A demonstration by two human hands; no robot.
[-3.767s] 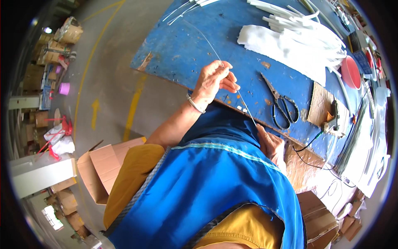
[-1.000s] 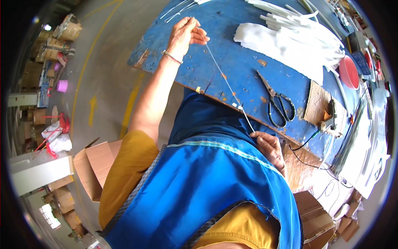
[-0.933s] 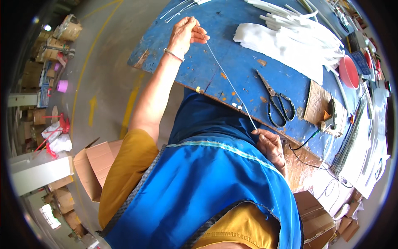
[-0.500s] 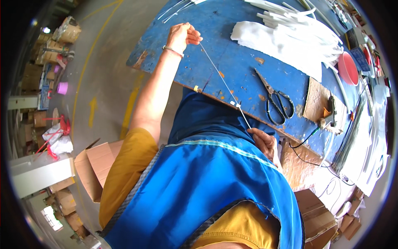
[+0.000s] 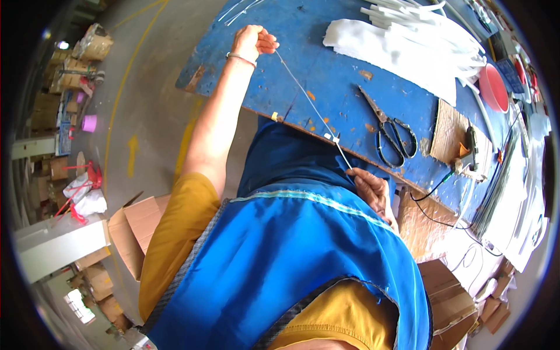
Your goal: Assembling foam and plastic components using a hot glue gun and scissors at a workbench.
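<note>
My left hand is stretched far out over the blue table, fingers closed in a pinch on one end of a thin white cord. My right hand sits close to my body at the near edge of the table, closed around the other end, so the cord runs taut and straight in a diagonal line between the two. Holding my hands this far apart keeps the cord tight and off the table for most of its run. A small white tag or clip sits on the cord just above the table edge, near my right hand; I cannot tell exactly what it is.

The black-handled scissors lie flat on the table just to the right of the cord, blades pointing away from me, within easy reach of my right hand. Farther back, a heap of white strips and fabric covers the far part of the table, well apart from the cord. A red bowl stands beyond it to the right, and a piece of cardboard lies beside the scissors. My blue apron fills the lower part of the view, and cardboard boxes sit on the floor to my left.
</note>
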